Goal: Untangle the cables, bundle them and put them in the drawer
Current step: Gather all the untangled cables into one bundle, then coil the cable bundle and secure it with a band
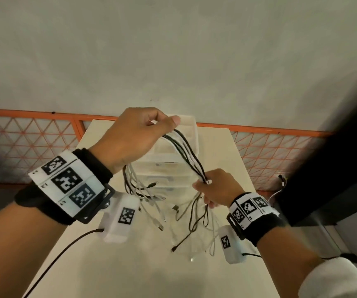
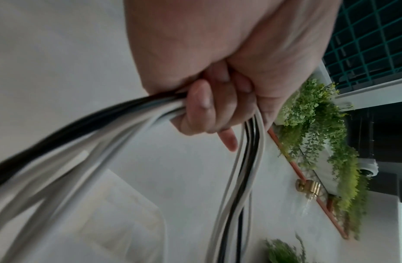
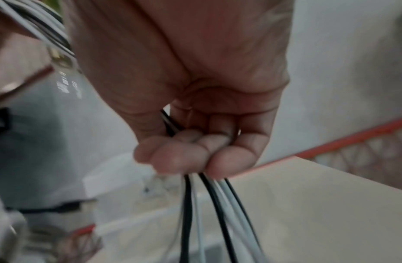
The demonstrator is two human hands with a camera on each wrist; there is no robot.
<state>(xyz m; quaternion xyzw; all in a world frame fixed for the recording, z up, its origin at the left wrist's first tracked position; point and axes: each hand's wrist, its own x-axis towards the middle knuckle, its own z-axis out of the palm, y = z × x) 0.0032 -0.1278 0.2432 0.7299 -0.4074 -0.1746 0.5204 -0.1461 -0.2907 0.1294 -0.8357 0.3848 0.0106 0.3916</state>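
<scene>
A bundle of several black and white cables (image 1: 186, 151) stretches between my two hands above the table. My left hand (image 1: 143, 130) grips the upper end, fingers curled round the cables (image 2: 247, 160). Lower and to the right, my right hand (image 1: 212, 188) holds the bundle in its curled fingers, and cables (image 3: 217, 213) hang below them. Loose ends with plugs (image 1: 173, 222) dangle over the tabletop. Behind the bundle stands a translucent drawer unit (image 1: 186, 130); I cannot tell whether any drawer is open.
The cream table (image 1: 130, 272) is narrow, with an orange mesh railing (image 1: 27, 136) behind it. A dark panel (image 1: 334, 168) stands at the right. Green hanging plants (image 2: 319, 133) show in the left wrist view. A black lead (image 1: 61, 254) runs from my left wrist camera.
</scene>
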